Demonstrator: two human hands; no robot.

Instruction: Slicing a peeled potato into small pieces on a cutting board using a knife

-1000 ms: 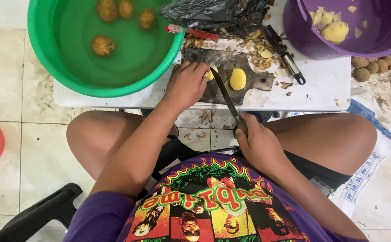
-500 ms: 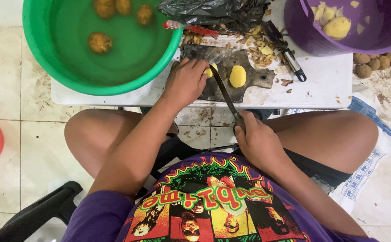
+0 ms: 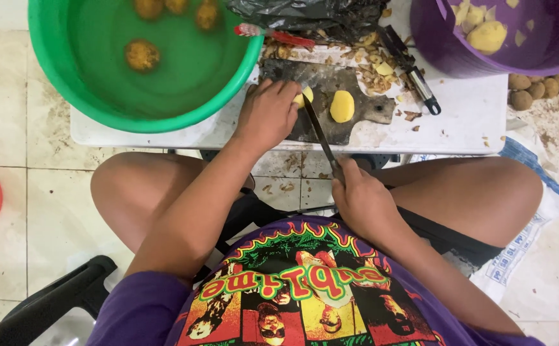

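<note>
Right hand [image 3: 364, 204], nearest the body, closed around the handle of a long dark-bladed kitchen knife [image 3: 318, 131], the blade running up and away from it onto a dark, worn cutting board [image 3: 356, 106]. Left hand [image 3: 268, 115], beyond and to the left of the right hand, pressed palm-down on the board with fingers curled over a pale yellow peeled potato piece [image 3: 305, 97], which the blade meets at the fingertips. Just right of the blade, a second peeled yellow potato half [image 3: 341, 106] lying flat on the board, apart from both hands. Board resting on a white, stained tabletop [image 3: 465, 122]. Beyond the right hand, a black-and-metal peeler [image 3: 414, 70] beside a heap of brown potato peelings [image 3: 362, 61]. Left of the left hand, a large green plastic basin [image 3: 55, 77] of water with unpeeled brown potatoes [image 3: 142, 55] floating in it. Farthest right, a purple plastic bucket [image 3: 433, 38] holding peeled yellow pieces, with small unpeeled potatoes [image 3: 529, 90] lying on the floor alongside it.
</note>
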